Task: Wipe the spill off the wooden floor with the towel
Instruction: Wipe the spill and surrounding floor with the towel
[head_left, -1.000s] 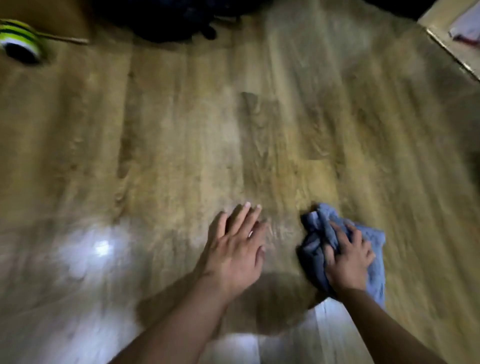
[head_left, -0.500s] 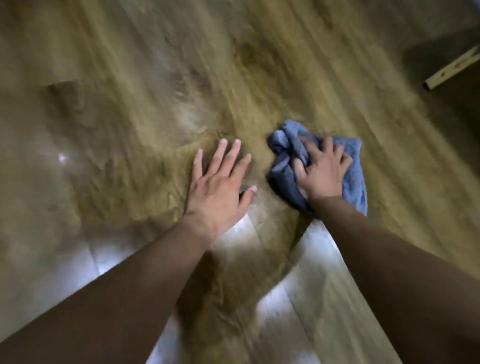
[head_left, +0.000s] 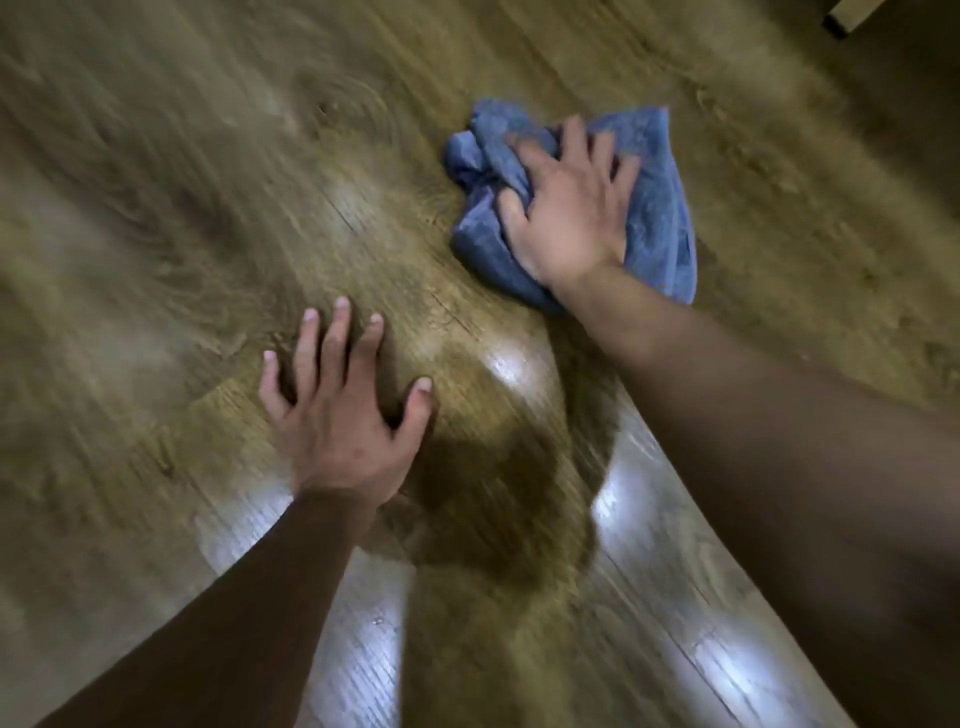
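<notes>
A crumpled blue towel (head_left: 660, 218) lies on the wooden floor (head_left: 208, 208) in the upper right of the head view. My right hand (head_left: 571, 213) presses down on it with fingers spread, and a fold of cloth is bunched between thumb and forefinger. My left hand (head_left: 343, 415) rests flat on the bare floor, fingers spread, down and left of the towel and apart from it. A dark patch (head_left: 483, 499) lies just right of my left wrist; whether it is liquid or shadow I cannot tell. The picture is blurred by motion.
Bright glare patches (head_left: 519, 364) shine on the boards near both forearms. A pale wooden furniture edge (head_left: 847, 13) shows at the top right corner. Bare floorboards spread to the left and beyond the towel.
My right hand has pushed the towel away from me and to the right, further from my left hand. The left hand stays planted on the floor. The view has swung.
</notes>
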